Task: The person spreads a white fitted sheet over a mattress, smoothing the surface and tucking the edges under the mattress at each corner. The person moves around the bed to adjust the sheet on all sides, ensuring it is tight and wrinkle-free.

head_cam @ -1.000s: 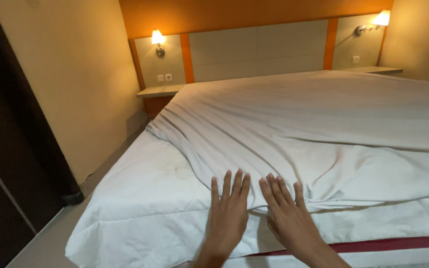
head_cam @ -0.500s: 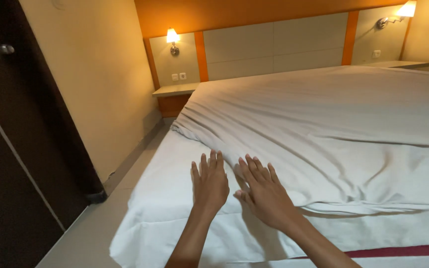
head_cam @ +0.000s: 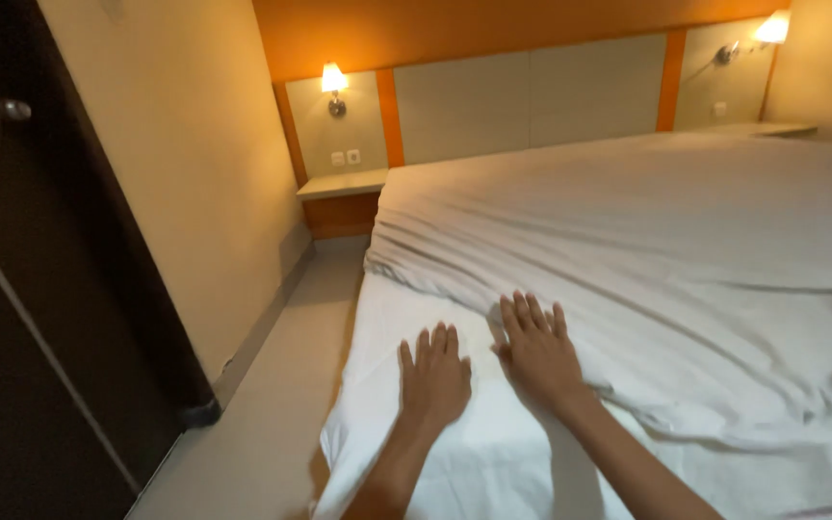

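Observation:
A wide bed carries a wrinkled white top sheet [head_cam: 647, 241] over a smoother white sheet [head_cam: 416, 318] that hangs off the near left corner. My left hand [head_cam: 435, 377] lies flat, fingers spread, on the smooth lower sheet near the bed's left edge. My right hand [head_cam: 537, 349] rests flat beside it, fingertips on the folded edge of the wrinkled top sheet. Neither hand grips anything.
A narrow floor strip [head_cam: 281, 385] runs between the bed and the beige wall. A dark door [head_cam: 40, 289] with a knob stands at left. A bedside shelf [head_cam: 341, 183] with a lit wall lamp [head_cam: 334, 82] is at the headboard; another lamp [head_cam: 770, 29] glows at far right.
Both hands have slid leftward along the sheet toward the bed's left edge, staying flat. The view has turned left, showing more door and floor.

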